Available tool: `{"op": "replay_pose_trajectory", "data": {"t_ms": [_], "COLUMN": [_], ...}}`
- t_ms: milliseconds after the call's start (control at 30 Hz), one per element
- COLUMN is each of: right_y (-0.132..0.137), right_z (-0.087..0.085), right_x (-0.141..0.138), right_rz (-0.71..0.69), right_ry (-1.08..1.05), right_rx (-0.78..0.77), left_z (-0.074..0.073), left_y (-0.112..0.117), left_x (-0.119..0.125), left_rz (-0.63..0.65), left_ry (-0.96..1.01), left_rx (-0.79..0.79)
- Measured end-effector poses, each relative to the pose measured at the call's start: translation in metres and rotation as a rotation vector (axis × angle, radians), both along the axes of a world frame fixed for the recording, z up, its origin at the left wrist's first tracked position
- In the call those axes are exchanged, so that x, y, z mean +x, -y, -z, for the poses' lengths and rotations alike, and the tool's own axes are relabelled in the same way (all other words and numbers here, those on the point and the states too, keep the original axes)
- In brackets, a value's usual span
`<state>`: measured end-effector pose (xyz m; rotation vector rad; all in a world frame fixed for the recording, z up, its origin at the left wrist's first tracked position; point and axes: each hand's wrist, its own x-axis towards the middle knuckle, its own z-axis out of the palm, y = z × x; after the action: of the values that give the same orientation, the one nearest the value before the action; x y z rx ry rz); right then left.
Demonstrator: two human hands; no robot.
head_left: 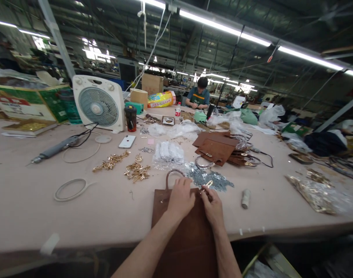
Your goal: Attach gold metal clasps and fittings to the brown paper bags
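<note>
A brown leather bag panel (185, 239) lies at the table's front edge and hangs down over it. A rolled leather handle (168, 175) arches up from its top edge. My left hand (180, 197) presses on the panel's top with curled fingers, closed on the leather by the handle; its fingertips are partly hidden. At the top right corner, my right hand (213, 206) pinches a slotted gold-coloured metal plate (209, 184), which sticks up past the fingertips. Just beyond the hands spreads a heap of small grey metal pieces (214, 179).
Gold-coloured fittings (137, 170) lie in piles left of centre, near a phone (127, 141). More brown leather pieces (215, 148) are stacked ahead. A spool (245, 198) is at right, an electric screwdriver-like tool (55, 148) and a fan (98, 104) at left. A person (199, 94) sits opposite.
</note>
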<state>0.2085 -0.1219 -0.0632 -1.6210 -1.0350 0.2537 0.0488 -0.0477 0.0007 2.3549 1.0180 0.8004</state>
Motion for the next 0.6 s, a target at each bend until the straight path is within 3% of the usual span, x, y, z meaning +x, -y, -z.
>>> {"op": "replay_pose_trajectory", "data": {"t_ms": [100, 167, 333, 600], "right_y": [0.0, -0.001, -0.002, 0.002], "right_z": [-0.002, -0.002, 0.003, -0.002], "right_x": [-0.002, -0.003, -0.004, -0.009], "right_rz": [-0.038, -0.05, -0.039, -0.096], "right_ry": [0.109, 0.121, -0.004, 0.239], "right_rx": [-0.027, -0.032, -0.025, -0.05], "left_z": [-0.007, -0.006, 0.004, 0.017], "left_y": [-0.018, -0.026, -0.041, -0.055], "left_x": [-0.006, -0.006, -0.001, 0.003], "left_rz": [0.035, 0.059, 0.074, 0.072], "left_ry": [-0.309, -0.396, -0.391, -0.301], "left_rx": [-0.054, -0.083, -0.128, -0.183]}}
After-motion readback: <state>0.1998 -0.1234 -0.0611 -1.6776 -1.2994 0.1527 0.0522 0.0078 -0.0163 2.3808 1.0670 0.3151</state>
